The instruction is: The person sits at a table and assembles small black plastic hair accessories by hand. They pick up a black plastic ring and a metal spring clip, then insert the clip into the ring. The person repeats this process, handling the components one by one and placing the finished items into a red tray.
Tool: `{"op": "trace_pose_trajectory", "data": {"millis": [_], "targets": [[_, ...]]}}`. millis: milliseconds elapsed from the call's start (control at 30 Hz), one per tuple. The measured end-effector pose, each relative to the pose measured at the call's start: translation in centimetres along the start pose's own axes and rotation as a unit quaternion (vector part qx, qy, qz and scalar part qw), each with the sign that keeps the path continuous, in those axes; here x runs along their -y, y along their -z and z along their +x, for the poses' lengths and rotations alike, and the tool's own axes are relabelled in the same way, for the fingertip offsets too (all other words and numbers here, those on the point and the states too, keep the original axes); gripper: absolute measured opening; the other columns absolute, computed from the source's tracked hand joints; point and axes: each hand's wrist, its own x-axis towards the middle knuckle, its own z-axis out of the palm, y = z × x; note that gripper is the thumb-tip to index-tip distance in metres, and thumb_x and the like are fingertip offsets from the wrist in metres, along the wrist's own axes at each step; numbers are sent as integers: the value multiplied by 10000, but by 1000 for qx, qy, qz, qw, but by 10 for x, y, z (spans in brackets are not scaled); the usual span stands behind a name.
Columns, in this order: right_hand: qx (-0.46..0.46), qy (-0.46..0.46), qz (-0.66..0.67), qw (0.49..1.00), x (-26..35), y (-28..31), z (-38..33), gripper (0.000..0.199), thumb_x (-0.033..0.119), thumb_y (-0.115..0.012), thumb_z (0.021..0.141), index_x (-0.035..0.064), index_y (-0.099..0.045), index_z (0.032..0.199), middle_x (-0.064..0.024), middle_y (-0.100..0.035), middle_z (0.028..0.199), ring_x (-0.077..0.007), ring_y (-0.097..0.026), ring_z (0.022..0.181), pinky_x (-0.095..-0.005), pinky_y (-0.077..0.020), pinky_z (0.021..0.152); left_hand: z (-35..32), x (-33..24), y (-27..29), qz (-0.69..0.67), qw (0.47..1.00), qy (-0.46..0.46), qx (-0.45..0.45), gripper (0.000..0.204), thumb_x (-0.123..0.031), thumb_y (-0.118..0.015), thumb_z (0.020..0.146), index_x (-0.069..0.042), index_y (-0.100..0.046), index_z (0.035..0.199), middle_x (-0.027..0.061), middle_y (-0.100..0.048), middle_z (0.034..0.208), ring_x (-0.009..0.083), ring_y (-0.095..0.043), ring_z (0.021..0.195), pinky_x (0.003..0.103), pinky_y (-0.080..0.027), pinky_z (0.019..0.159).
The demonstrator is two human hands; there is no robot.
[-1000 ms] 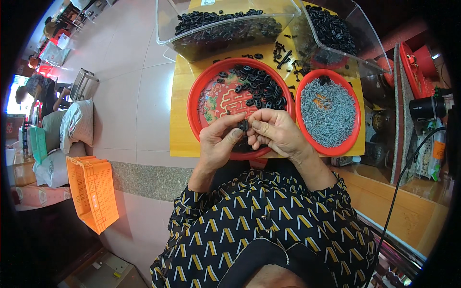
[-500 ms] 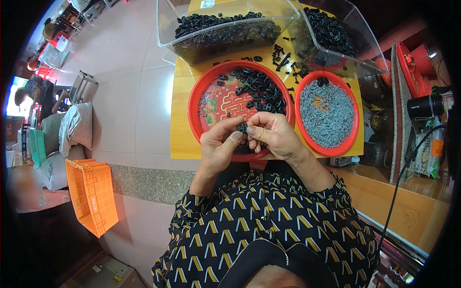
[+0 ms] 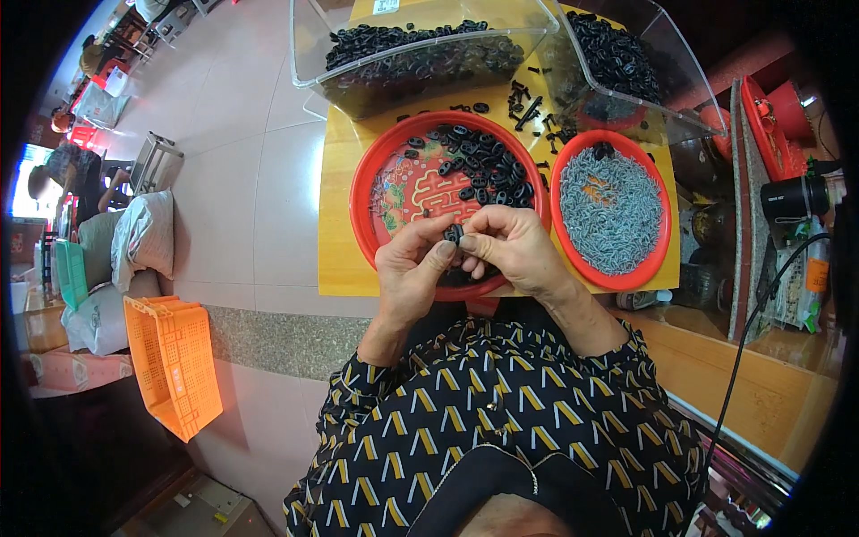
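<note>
We see the left hand [image 3: 413,273] and right hand [image 3: 508,249] meeting over the near rim of the red tray [image 3: 367,192], fingertips of both pinched on a small black plastic part [image 3: 454,234], possibly two pieces pressed together. More black parts [image 3: 479,166] lie in that tray; grey pins [image 3: 611,208] fill the red bowl [image 3: 663,237] beside it.

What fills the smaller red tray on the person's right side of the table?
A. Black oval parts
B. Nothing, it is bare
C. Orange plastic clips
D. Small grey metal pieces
D: the smaller red tray holds a heap of small grey metal pieces, while the black parts lie in the larger red tray beside it.
</note>
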Motion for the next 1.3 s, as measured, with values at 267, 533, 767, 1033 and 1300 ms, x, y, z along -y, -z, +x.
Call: {"op": "trace_pose_trajectory", "data": {"millis": [267,533,767,1033,1300], "targets": [[-32,-18,8,999,6,7,-1,157,150,-563,825,-2,-547,859,-34,-568,677,-69,-533,551,-169,-439,475,0,-1,-2,20,999,22,25,302,-3,-544,810,11,-503,1109,43,-574,854,89,-545,762,208,-459,671],[-140,119,-52,982,73,36,9,81,72,-562,784,-6,-564,806,-68,-580,690,-96,-538,561,-202,-441,478,-1,-12,6,97,994,43,19,412,1,-549,801,0,-426,1194,22,-544,828,73,-498,736,204,-422,658],[-186,206,-138,951,101,59,16,155,120,-534,819,-18,-585,865,-93,-596,753,-150,-580,668,-234,-486,611,5,-20,26,251,967,-24,-38,213,19,-555,777,40,-532,988,53,-566,801,100,-543,696,221,-441,629],[-140,183,-636,736,11,24,52,115,131,-578,728,19,-599,720,-156,-539,707,-308,-547,724,-373,-436,660,16,-25,34,413,900,-135,-39,126,34,-589,721,35,-555,842,111,-551,769,180,-549,672,253,-437,602],[-126,111,-723,670,1,20,74,137,47,-515,685,-23,-594,772,-185,-547,832,-309,-551,817,-378,-471,713,29,-48,58,611,746,-247,-98,156,50,-585,659,-1,-573,806,125,-557,827,283,-523,761,346,-423,653]]}}
